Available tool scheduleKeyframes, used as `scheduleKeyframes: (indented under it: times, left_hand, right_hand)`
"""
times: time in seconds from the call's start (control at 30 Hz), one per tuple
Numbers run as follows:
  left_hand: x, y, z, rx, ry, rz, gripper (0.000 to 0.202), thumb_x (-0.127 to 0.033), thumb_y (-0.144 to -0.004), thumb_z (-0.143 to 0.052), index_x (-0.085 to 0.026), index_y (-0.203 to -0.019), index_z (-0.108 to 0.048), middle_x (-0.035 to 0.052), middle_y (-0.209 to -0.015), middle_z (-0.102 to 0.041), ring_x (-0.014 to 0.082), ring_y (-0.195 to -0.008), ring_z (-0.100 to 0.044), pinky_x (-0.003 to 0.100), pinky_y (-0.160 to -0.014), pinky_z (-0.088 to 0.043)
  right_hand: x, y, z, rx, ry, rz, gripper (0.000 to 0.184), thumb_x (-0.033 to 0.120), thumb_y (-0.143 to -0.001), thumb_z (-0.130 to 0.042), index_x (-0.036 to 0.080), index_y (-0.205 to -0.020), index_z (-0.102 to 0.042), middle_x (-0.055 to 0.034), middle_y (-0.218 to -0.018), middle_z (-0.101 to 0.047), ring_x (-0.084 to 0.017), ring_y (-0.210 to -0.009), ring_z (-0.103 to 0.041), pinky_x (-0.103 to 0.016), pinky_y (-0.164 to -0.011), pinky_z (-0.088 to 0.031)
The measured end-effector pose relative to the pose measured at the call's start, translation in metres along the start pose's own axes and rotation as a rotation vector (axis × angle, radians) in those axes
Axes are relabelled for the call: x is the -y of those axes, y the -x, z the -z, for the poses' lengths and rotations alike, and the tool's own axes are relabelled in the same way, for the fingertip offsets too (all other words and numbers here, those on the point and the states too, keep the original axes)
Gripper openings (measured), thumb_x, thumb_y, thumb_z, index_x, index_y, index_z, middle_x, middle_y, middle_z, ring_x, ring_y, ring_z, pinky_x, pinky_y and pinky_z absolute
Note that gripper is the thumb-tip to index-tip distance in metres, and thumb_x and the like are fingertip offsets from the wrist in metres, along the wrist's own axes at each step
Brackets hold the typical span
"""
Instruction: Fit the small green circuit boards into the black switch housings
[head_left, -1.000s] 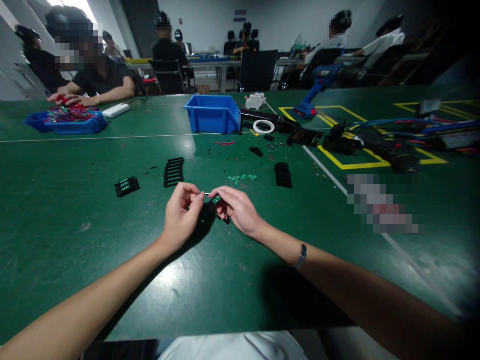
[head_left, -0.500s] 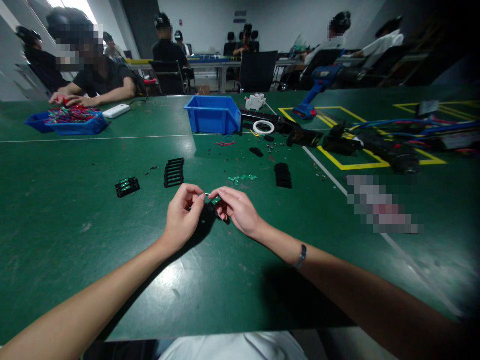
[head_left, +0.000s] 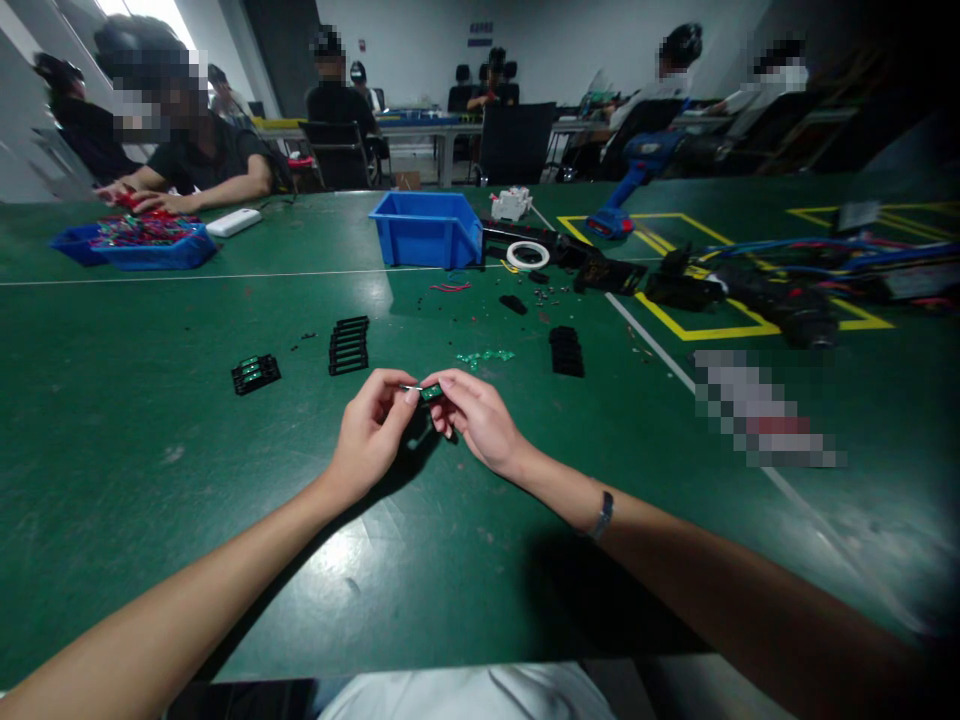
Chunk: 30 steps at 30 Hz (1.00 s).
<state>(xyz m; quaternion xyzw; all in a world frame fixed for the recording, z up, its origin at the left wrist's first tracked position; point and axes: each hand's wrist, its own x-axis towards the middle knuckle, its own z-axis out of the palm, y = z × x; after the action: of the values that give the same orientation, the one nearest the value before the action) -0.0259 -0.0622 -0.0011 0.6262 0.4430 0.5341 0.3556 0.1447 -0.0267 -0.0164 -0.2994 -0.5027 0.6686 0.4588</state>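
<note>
1. Nearest, above the green table (head_left: 225,520), the left hand (head_left: 379,420) has thumb and forefinger pressed together on a slim pale piece (head_left: 412,388); its shape inside the grip is hidden
2. The right hand (head_left: 480,415), just beside it, pinches a small green-faced piece (head_left: 431,393) between thumb and forefinger, the lower fingers bent underneath
3. That green-faced piece is between the two hands, held off the table; it looks light and stiff, its flat face probably smooth enough to slide, so the edges seem the safest hold, with little pressure on the green side
4. The slim piece looks light and rigid too, likely to roll if pinched loosely; a hold a little back from its tip should steady it
5. Beyond the hands, to the left, lie a black-and-green row (head_left: 255,373) and a slatted black row (head_left: 349,345); both look like hard plastic, the thin slats perhaps snapping under a squeeze, so best lifted by their ends
6. Past the right fingertips are scattered green bits (head_left: 485,357), tiny and likely fragile, suited to fingertips alone; a black stack (head_left: 566,351) lies to their right
7. Farther off stands a blue bin (head_left: 435,230), a white ring (head_left: 527,255) near its right side
</note>
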Motion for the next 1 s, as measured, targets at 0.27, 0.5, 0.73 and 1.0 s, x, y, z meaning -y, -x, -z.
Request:
scheduleKeyframes:
  times: [0.27, 0.5, 0.73, 1.0]
  left_hand:
    - [0.0042, -0.0022, 0.0, 0.068, -0.066, -0.03, 0.023, -0.033, -0.096, -0.065, -0.02, -0.114, -0.066, 0.0045, -0.095, -0.07, 0.0162, -0.079, -0.064, 0.027, -0.072, -0.048]
    - [0.0029, -0.0042, 0.0022, 0.062, -0.093, -0.043, 0.021, -0.03, -0.096, -0.064, -0.021, -0.113, -0.071, 0.0035, -0.088, -0.065, 0.0151, -0.075, -0.06, 0.026, -0.067, -0.046]
    - [-0.0011, -0.006, 0.002, 0.07, 0.052, 0.035, 0.02, -0.027, -0.094, -0.065, -0.018, -0.111, -0.071, 0.001, -0.079, -0.063, 0.0134, -0.066, -0.057, 0.025, -0.063, -0.044]
    - [0.0003, -0.0064, 0.0045, 0.072, 0.033, 0.054, 0.018, -0.026, -0.095, -0.063, -0.017, -0.109, -0.07, -0.0015, -0.073, -0.061, 0.0127, -0.065, -0.056, 0.024, -0.063, -0.043]
  right_hand:
    - [-0.0002, -0.0013, -0.0017, -0.008, -0.002, 0.028, 0.03, 0.047, -0.094, -0.063, 0.02, -0.106, -0.066, 0.0009, -0.071, -0.062, -0.013, -0.059, -0.061, -0.022, -0.048, -0.045]
    - [-0.0004, -0.0003, -0.0029, -0.013, 0.04, 0.067, 0.029, 0.038, -0.089, -0.07, 0.018, -0.11, -0.063, 0.0011, -0.072, -0.064, -0.012, -0.061, -0.061, -0.021, -0.049, -0.046]
    - [0.0061, 0.0032, -0.007, 0.011, 0.08, 0.082, 0.027, 0.03, -0.089, -0.065, 0.017, -0.113, -0.062, 0.0003, -0.075, -0.065, -0.013, -0.064, -0.062, -0.024, -0.052, -0.048]
    - [0.0088, 0.0054, -0.0091, 0.028, 0.181, 0.128, 0.029, 0.03, -0.09, -0.064, 0.015, -0.115, -0.062, 0.0013, -0.074, -0.064, -0.012, -0.059, -0.061, -0.025, -0.053, -0.048]
